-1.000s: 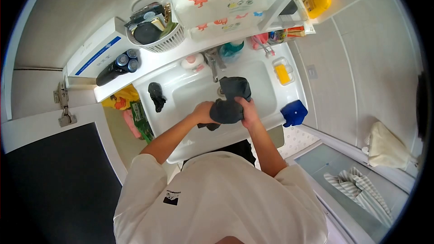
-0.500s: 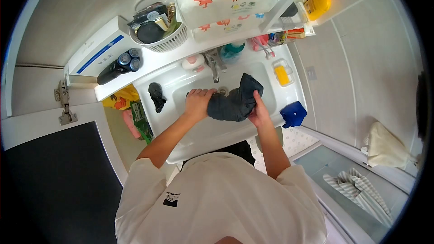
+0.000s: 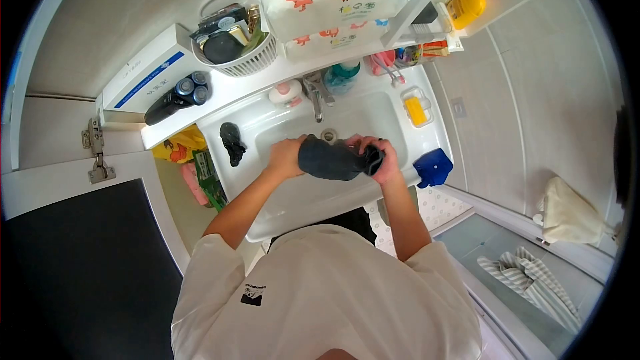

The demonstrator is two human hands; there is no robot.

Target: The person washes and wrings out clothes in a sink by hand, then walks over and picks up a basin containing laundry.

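Observation:
Above the basin of the white sink, a dark grey cloth garment is stretched between my two hands. It looks like a fabric tube, with an opening facing right; its exact kind is unclear. My left hand grips its left end, the fingers partly hidden behind the cloth. On the other side, my right hand is closed around the gathered, open end. A crumpled black wet-looking cloth lies on the sink's left ledge.
The faucet stands behind the basin, between a pink-and-white bottle and a teal bottle. To the right are a yellow sponge in a clear dish and a blue folded cloth. An electric shaver lies on the shelf.
My right hand has moved its fingers over the garment's right end, which was sticking up and is now bunched lower, its opening showing. The drain is more exposed.

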